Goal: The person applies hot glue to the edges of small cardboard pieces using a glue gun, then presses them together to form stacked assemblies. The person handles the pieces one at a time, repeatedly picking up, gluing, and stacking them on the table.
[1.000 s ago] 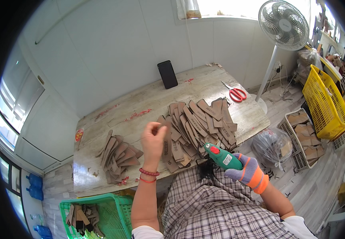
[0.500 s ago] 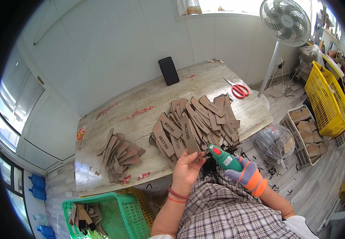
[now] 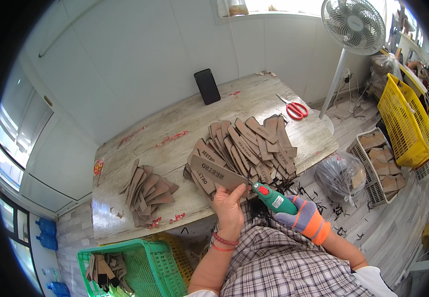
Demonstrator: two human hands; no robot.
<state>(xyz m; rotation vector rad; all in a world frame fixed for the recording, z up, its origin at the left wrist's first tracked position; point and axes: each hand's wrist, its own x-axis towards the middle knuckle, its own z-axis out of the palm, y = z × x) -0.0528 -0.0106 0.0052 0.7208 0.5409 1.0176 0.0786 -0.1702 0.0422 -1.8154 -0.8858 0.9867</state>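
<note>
- My bare left hand [image 3: 228,207] has its fingers and thumb pinched on one end of a long, flat brown strip with dark letters [image 3: 217,173]. The strip sits over the lower left part of the big, spread-out pile of brown strips [image 3: 261,143].
- My right hand [image 3: 301,218], in a purple-grey and orange glove, has its fingers wrapped around a green tool with a red button [image 3: 275,198], just below the big pile. Its tip is near the strip's held end; I cannot tell if they touch.
- The big pile lies on the pale, worn wooden counter [image 3: 145,143]. A smaller pile of brown strips [image 3: 147,193] lies left of it.
- How far along: one strip is in hand, and many lie in both piles. I cannot tell which are finished.
- Half a second ago, the strip pointed up, away from me. Now it slants left, over the big pile's edge.
- My glove has hardly moved.
</note>
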